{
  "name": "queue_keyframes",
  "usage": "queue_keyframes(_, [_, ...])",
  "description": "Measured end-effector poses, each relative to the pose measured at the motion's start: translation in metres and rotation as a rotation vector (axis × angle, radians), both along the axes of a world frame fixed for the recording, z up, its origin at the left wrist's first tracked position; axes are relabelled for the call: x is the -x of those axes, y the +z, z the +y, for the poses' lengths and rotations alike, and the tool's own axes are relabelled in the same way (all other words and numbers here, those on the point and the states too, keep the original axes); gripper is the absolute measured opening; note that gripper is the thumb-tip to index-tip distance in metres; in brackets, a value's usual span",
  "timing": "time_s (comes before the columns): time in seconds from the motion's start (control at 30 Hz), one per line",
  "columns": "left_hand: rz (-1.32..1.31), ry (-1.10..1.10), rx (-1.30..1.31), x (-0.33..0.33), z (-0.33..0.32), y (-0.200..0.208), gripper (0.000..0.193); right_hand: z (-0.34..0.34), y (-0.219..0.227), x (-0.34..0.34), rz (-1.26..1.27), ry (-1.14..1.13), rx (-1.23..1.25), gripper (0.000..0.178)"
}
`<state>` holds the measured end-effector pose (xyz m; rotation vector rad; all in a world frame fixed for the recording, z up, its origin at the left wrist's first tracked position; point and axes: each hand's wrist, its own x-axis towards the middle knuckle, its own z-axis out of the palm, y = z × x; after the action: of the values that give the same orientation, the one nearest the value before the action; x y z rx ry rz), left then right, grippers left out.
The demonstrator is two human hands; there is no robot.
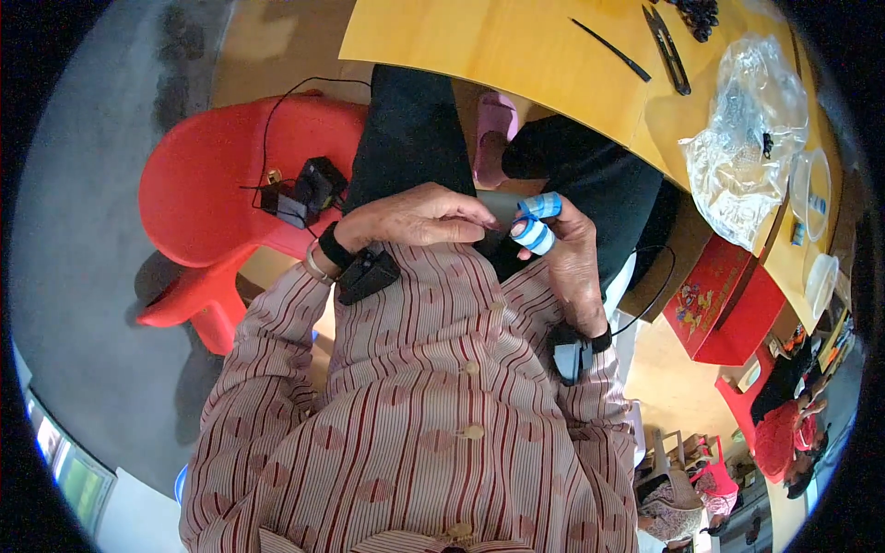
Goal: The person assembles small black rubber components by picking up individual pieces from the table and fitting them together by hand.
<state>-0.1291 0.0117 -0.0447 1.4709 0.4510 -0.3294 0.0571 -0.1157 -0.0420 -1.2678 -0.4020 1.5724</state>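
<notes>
Over my lap, my left hand [419,216] points its fingers to the right, thumb and fingers pressed together. Facing it a short way off, my right hand [573,253] has thumb and index finger bent toward each other in a pinch. Blue-and-white striped tape [537,236] wraps both of those fingers. A tiny dark thread-like bit seems to show between the two hands, too small to name. Each wrist carries a black strap with a small device, the left device [369,275] and the right device [572,358].
On the yellow table [479,37] lie black thread snips [668,51], a thin pointed tool [613,51], a clear plastic bag [747,138] and a clear tub [820,286]. A red box [728,304] stands below its edge. A red chair [203,184] holds a black device [313,189]. People sit at lower right.
</notes>
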Motion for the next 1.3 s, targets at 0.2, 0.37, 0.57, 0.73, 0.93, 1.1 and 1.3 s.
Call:
queue_keyframes(0.2, [-0.029, 0.038, 0.077, -0.002, 0.000, -0.006, 0.036, -0.003, -0.017, -0.001, -0.102, 0.066, -0.026, 0.014])
queue_keyframes(0.37, [-0.004, 0.019, 0.082, -0.002, 0.000, -0.011, 0.035, 0.000, -0.024, 0.000, -0.179, 0.096, -0.068, 0.018])
queue_keyframes(0.57, [0.007, 0.007, 0.001, -0.002, -0.003, -0.013, 0.036, -0.001, -0.029, -0.002, -0.133, 0.113, -0.062, 0.016])
queue_keyframes(0.73, [-0.021, -0.034, -0.175, -0.002, -0.009, -0.005, 0.036, -0.003, -0.031, -0.002, -0.151, 0.121, -0.063, 0.014])
queue_keyframes(0.93, [-0.086, -0.009, -0.352, 0.008, -0.022, -0.006, 0.040, -0.003, -0.026, -0.001, -0.159, 0.153, -0.106, 0.013])
queue_keyframes(1.1, [-0.090, -0.056, -0.451, 0.012, -0.024, -0.009, 0.043, 0.000, -0.027, 0.000, -0.222, 0.174, -0.123, 0.012])
queue_keyframes(1.3, [-0.220, -0.062, -0.601, 0.023, -0.026, -0.011, 0.037, 0.000, -0.033, 0.000, -0.221, 0.200, -0.125, 0.012])
